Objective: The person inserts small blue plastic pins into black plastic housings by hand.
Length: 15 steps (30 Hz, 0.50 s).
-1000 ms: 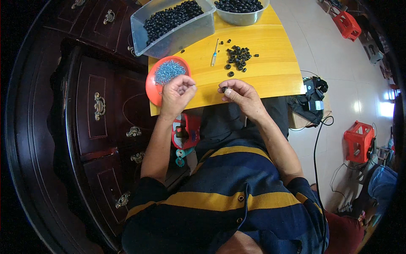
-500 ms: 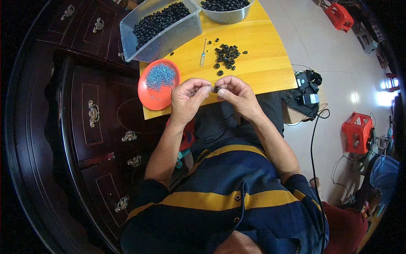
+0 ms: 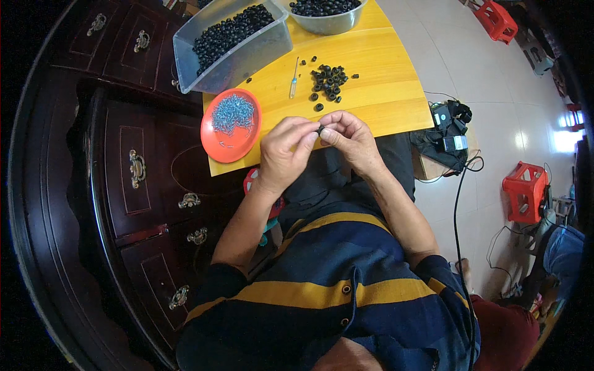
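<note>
Above my lap, at the table's near edge, my right hand (image 3: 351, 141) pinches a small round black part (image 3: 320, 130) between thumb and fingers. My left hand (image 3: 286, 150) meets it from the other side, thumb and fingers pressed together at the part. Whatever the left fingertips hold is too small to make out. Beside the left hand lies an orange-red plate (image 3: 213, 147) with a heap of small shiny bluish pieces (image 3: 232, 115). Beyond my hands is a loose pile of black parts (image 3: 330, 79). A small screwdriver (image 3: 293, 85) with a pale blue handle lies left of that pile.
A clear plastic bin (image 3: 260, 54) and a round tub (image 3: 328, 23), both filled with black parts, stand at the far side of the yellow table (image 3: 390, 80). Dark wooden drawers (image 3: 136, 167) rise at left. Right are a cable (image 3: 459, 229), black devices (image 3: 451, 133) and red stools (image 3: 525, 191).
My left hand has moved right and its fingertips now touch the black part. The right hand stays nearly in place, still pinching it. The whole view has shifted slightly.
</note>
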### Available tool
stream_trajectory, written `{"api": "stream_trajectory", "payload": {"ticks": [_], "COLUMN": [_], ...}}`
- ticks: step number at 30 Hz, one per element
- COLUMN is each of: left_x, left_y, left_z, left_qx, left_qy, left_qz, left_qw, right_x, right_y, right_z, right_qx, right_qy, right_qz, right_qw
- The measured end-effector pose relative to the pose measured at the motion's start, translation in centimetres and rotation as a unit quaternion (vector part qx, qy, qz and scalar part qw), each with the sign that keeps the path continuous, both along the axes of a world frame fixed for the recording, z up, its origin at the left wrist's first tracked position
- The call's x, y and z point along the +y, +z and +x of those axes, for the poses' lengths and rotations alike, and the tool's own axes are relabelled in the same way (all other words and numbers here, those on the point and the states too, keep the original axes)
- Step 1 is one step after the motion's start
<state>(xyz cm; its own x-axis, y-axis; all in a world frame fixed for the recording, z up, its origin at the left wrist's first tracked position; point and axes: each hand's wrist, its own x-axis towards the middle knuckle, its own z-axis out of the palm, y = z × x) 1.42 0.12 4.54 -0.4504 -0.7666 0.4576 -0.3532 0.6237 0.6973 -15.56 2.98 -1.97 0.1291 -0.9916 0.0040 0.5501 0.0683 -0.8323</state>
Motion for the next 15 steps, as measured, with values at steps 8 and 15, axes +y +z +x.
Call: {"api": "stream_trajectory", "payload": {"ticks": [8,15], "left_x": [0.9,-1.1], "left_y": [-1.0,-1.5], "left_z": [-1.6,-2.9], "left_qx": [-0.124,-0.072], "left_qy": [0.027,0.029], "left_qz": [-0.133,0.005], "left_qw": [0.983,0.997], "right_x": [0.5,0.5], "right_y": [-1.4,-1.5], "right_z": [-0.5,-3.3], "right_qx": [-0.058,-0.050], "right_qy": [-0.035,-0.067], "right_qz": [0.029,0.034], "right_qw": [0.997,0.996]}}
